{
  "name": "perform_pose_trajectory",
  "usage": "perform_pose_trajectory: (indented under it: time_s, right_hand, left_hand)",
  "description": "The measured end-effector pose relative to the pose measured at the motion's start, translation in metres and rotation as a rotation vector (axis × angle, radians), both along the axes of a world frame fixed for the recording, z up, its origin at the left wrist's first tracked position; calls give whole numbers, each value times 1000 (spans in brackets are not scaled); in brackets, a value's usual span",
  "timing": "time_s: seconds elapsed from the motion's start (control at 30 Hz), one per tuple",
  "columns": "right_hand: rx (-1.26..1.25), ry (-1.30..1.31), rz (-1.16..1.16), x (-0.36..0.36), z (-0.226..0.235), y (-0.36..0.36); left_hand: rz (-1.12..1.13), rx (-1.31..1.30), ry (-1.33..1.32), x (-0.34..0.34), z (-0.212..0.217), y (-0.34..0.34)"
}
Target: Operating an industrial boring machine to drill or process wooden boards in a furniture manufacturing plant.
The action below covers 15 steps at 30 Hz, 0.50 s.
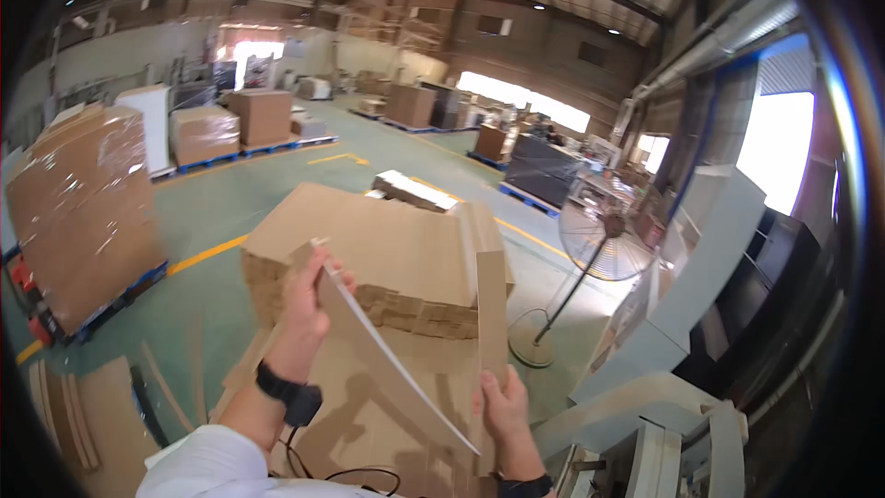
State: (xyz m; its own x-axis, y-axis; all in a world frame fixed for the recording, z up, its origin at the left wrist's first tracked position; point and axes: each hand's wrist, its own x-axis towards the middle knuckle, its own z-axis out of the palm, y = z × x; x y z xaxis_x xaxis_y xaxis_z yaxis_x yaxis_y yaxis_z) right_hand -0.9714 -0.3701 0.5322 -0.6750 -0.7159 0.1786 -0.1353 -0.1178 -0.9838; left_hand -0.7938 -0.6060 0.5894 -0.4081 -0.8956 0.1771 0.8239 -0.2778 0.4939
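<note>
L hand [304,300] grips the far end of a flat cardboard sheet [387,355], fingers wrapped over its edge; R hand [502,406] clasps the near end, w/ a narrow cardboard strip [493,314] standing upright just above it. Sheet is tilted, seen edge-on, held between both hands over a stack of flattened cardboard [387,249] in the centre. More flat cardboard [369,424] lies near, under the hands. Far left: shrink-wrapped brown load [83,203] on a blue pallet [124,300]; contents can't be told. Further boxes [205,134] on pallets at the far side. Pedestal fan [599,244] stands right of the stack.
</note>
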Motion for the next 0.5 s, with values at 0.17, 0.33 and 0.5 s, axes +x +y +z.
perform_pose_trajectory:
  time_s: [0.17,0.33,0.5]
  right_hand:
    - [-76,-83,127,-17,12,14]
    - [-43,-179,139,-27,11,14]
    - [8,-242,119,-30,14,30]
  left_hand:
    - [-49,-62,-1,-18,5,-1]
    - [27,-37,43,-16,-28,-16]
    - [341,193,-79,-24,-103,-38]
